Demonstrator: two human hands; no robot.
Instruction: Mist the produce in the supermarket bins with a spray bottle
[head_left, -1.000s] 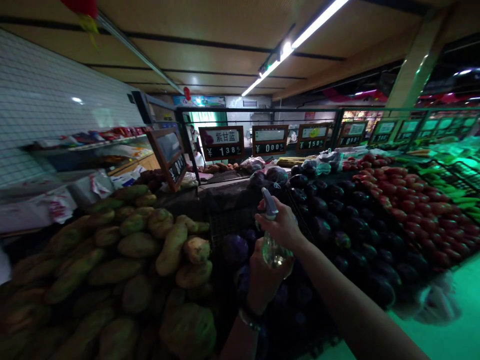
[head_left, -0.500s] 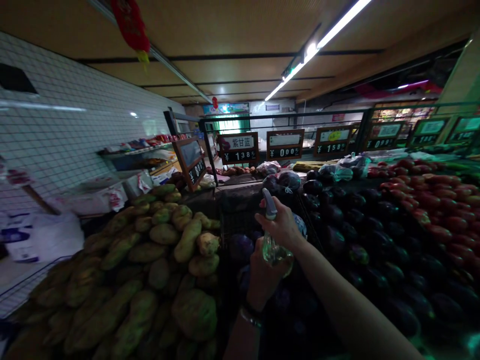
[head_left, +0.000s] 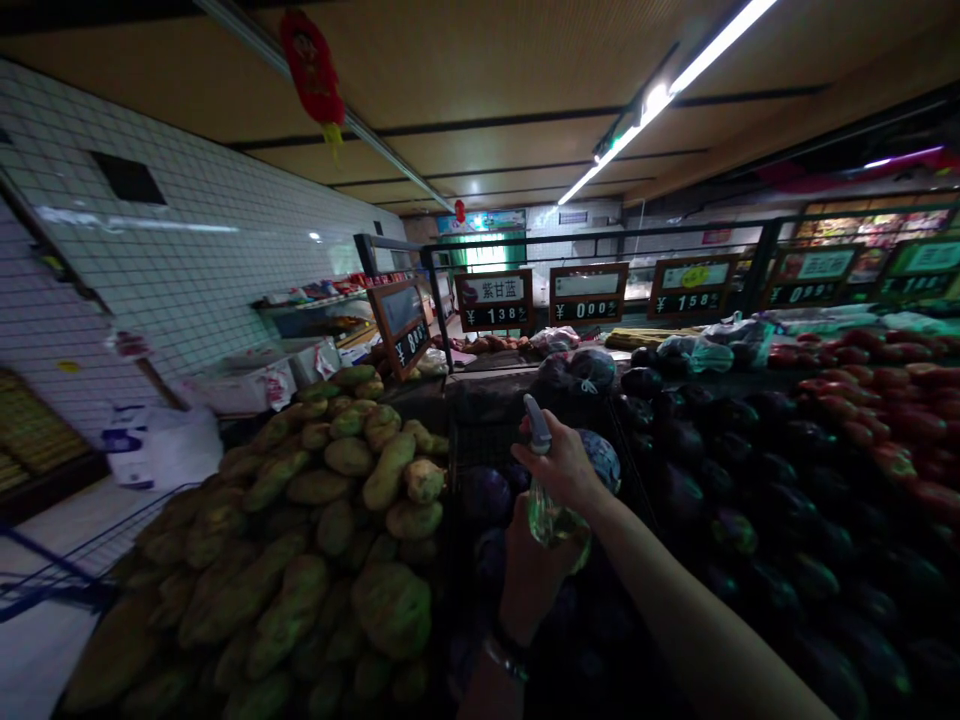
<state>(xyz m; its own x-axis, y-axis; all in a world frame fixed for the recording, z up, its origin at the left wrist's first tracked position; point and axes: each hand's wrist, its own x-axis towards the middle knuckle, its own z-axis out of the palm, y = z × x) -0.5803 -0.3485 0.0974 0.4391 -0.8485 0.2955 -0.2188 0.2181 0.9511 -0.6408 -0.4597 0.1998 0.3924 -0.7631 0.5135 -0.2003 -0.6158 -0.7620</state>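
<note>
A clear spray bottle (head_left: 537, 425) with a grey-white spray head is held upright in both hands over the bin of purple cabbages (head_left: 486, 495). My right hand (head_left: 568, 468) wraps round its neck, just under the head. Lower down, my left hand (head_left: 534, 560) grips the body of the bottle, with pale liquid showing between the hands. A bracelet sits on the left wrist. Behind the right hand lies a wrapped cabbage (head_left: 600, 460). The trigger and some fingers are hidden from this angle.
Piled potatoes (head_left: 349, 456) rise left of the bin. Dark round eggplants (head_left: 739, 415) fill the right side, with tomatoes (head_left: 911, 425) beyond. Price signs (head_left: 495, 300) hang on a black rail at the back. A blue wire cart (head_left: 75, 590) stands at lower left.
The view has turned a little left, so the shelves and signs appear farther right. Both hands keep their hold on the spray bottle, which sits slightly lower in view.
</note>
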